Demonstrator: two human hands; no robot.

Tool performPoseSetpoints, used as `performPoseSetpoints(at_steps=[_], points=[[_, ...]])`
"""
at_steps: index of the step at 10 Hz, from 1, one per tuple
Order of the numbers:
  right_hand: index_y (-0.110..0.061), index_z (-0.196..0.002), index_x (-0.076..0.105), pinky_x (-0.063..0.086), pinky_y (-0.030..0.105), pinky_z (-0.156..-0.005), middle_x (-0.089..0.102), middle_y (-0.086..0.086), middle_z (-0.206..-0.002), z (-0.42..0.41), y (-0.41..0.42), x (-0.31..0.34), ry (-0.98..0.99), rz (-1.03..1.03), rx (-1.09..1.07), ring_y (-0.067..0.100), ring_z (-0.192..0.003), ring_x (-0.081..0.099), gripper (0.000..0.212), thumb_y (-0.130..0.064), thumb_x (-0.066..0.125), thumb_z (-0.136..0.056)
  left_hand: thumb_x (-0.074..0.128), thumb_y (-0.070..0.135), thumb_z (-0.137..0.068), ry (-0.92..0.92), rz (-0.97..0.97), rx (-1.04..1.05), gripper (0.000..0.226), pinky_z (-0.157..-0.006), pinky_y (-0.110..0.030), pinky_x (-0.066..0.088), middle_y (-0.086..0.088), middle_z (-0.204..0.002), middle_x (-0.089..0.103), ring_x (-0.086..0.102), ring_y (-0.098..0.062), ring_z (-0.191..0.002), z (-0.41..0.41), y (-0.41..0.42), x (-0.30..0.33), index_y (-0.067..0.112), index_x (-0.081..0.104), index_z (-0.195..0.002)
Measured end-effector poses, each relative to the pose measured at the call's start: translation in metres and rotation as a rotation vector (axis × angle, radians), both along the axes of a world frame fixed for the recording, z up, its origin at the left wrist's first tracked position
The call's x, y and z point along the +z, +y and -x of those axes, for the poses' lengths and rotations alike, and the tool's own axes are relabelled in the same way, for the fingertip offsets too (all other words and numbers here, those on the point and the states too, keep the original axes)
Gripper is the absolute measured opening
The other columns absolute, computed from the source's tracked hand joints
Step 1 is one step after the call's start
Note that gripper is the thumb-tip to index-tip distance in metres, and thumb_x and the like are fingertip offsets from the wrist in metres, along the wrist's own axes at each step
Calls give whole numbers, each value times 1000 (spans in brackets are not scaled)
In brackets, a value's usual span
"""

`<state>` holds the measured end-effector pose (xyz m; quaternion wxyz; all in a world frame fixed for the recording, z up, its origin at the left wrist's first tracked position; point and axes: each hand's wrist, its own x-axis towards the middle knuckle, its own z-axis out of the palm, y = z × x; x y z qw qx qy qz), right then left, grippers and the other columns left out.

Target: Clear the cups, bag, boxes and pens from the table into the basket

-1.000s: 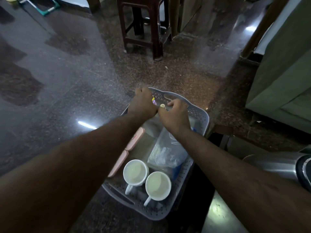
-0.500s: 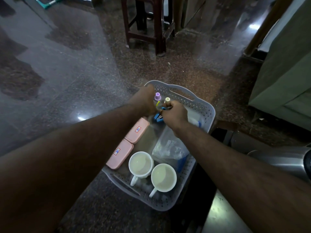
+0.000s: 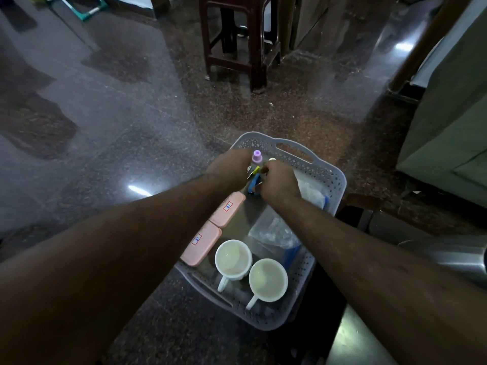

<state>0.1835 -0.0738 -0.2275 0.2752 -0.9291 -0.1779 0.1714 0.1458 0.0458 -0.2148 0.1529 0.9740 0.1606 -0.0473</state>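
A grey perforated basket (image 3: 326,177) sits on the dark floor below me. Inside lie two pink boxes (image 3: 201,245) along its left side, two white cups (image 3: 233,258) at the near end, and a clear plastic bag (image 3: 274,231) on the right. Over the basket's far end, my left hand (image 3: 229,168) and my right hand (image 3: 279,183) together grip a bundle of pens (image 3: 256,168), which stand upright between them with a purple cap and a cream cap on top. The lower ends of the pens are hidden behind my hands.
A dark red stool (image 3: 237,43) stands on the floor beyond the basket. A green cabinet (image 3: 448,143) is at the right. A shiny metal object (image 3: 448,256) lies near my right arm. A teal frame (image 3: 87,9) is at the far left.
The pens now stick up more plainly between my hands, and my hands have shifted slightly apart and toward the basket's far end. The view has tilted down a little.
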Motion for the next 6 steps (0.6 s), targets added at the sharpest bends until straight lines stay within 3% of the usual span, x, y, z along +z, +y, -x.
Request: performPoseSetpoints(at_steps=[1,2,4,5,6], points=[[-12,-107,65,50,37,-85,69,12,-113,2,-5,10,-20,-4,37,32,-107,64,26,-21,71,-84,70,14,-83,29,-29,7,27,-76,-36,50,-10,-107,67,65,-31,-98,8,-4,7,14,60,-107],[-17,-109,67,51,36,-83,70,9,-112,8,-23,23,-114,23,88,30,-107,66,26,-32,64,-87,72,26,-81,12,-55,1,43,-79,-33,45,-8,-119,64,63,-30,-106,13,-14,16,19,56,-121],[-16,-117,59,53,41,-86,67,8,-115,0,-105,70,-374,26,124,30,-107,64,42,-47,56,-89,63,44,-87,-95,-162,-59,42,-82,-37,50,-9,-119,66,62,-28,-108,6,-69,59,15,59,-116],[-10,-142,41,46,47,-103,49,13,-145,-11,-164,103,-563,89,70,33,-137,44,75,-62,47,-88,54,46,-92,-223,-142,-99,61,-109,-45,39,-17,-150,44,37,-33,-142,1,-116,91,8,46,-138],[-6,-155,19,24,49,-120,20,15,-163,-15,-235,144,-686,164,-15,29,-153,13,99,-76,33,-85,48,51,-93,-314,-197,-123,81,-122,-47,11,-17,-165,9,1,-32,-153,-2,-182,131,4,22,-153]])
